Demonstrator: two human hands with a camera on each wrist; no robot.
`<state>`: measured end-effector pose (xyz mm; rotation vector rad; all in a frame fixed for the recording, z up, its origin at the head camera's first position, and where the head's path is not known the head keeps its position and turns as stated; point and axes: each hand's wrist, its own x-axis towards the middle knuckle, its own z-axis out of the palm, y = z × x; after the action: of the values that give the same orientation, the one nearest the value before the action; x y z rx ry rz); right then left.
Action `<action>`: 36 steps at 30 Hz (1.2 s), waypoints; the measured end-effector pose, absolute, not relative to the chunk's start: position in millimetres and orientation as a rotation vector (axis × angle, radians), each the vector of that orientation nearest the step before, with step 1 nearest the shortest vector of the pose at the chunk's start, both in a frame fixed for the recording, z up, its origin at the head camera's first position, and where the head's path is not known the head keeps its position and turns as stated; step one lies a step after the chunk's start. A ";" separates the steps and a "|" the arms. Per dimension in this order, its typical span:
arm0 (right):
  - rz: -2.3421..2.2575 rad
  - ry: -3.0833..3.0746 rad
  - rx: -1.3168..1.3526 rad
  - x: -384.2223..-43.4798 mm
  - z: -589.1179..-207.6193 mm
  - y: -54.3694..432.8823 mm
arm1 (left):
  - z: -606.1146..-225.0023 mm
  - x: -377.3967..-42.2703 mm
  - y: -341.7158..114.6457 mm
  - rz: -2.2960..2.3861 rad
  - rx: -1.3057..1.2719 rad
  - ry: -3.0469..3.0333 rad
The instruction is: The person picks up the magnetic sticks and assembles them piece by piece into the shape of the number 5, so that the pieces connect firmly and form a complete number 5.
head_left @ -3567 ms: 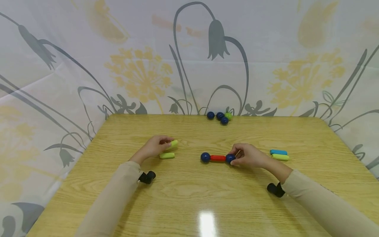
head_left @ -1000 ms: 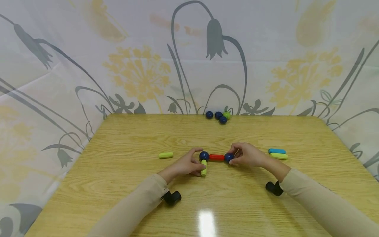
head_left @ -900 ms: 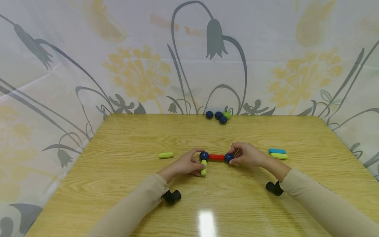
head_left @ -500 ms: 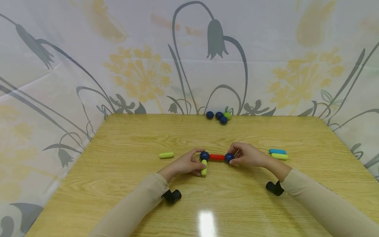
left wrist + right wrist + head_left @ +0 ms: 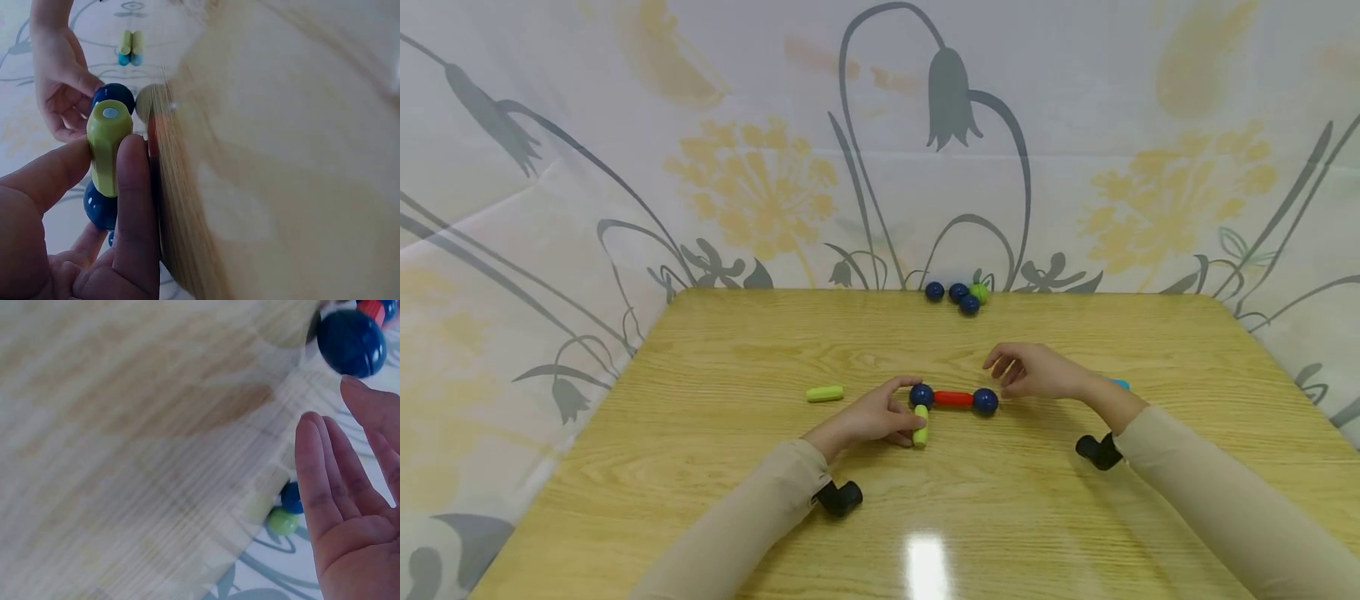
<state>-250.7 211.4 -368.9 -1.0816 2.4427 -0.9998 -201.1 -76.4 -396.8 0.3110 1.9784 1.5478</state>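
Head view first, and here's the row on the surface (image 5: 1015, 517): a red stick (image 5: 953, 399) bridging a left blue ball (image 5: 921, 395) and a right blue ball (image 5: 985, 402), all glossy, out near the middle. The left hand (image 5: 876, 414) pinches a yellow-green stick (image 5: 921, 433) whose end meets the left blue ball from the near side, making a corner with the red stick; the forefinger reaches up to the ball, probably to steady the joint. Across the way, the right hand (image 5: 1037, 372) hangs just beside the right blue ball, fingers loosely bent, holding nothing. A spare yellow-green stick (image 5: 824, 393) lies off to the left, a blue stick (image 5: 1122, 383) peeks from behind the right forearm, and loose blue balls (image 5: 958, 292) huddle with a green ball (image 5: 980, 292) at the back edge, presumably parked clear of the hands. Over to the left wrist: fingers squeeze the yellow-green stick from either side, its free end showing a pale round spot, perhaps a magnet, in faceted plastic. Right wrist: the fingers lie together, nearly straight, the thumb spread away with its tip close to the right blue ball, which gleams dark, a fine seam across it.
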 end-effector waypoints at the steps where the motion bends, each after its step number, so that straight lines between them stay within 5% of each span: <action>1: -0.989 2.464 -1.036 -253.2 -368.1 210.8 | -396.8 -201.0 -76.4 1.549 0.309 1.978; 23: -0.932 2.643 -0.748 -326.4 -373.0 196.8 | -398.1 -201.6 -75.7 1.572 0.292 1.956; 36: -0.939 2.724 -0.579 -335.7 -374.9 185.7 | -398.4 -202.0 -76.6 1.565 0.288 1.970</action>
<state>-335.7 185.7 -374.9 -0.5794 2.7243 -0.9390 -202.0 -76.6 -398.4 0.2878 1.9700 1.5646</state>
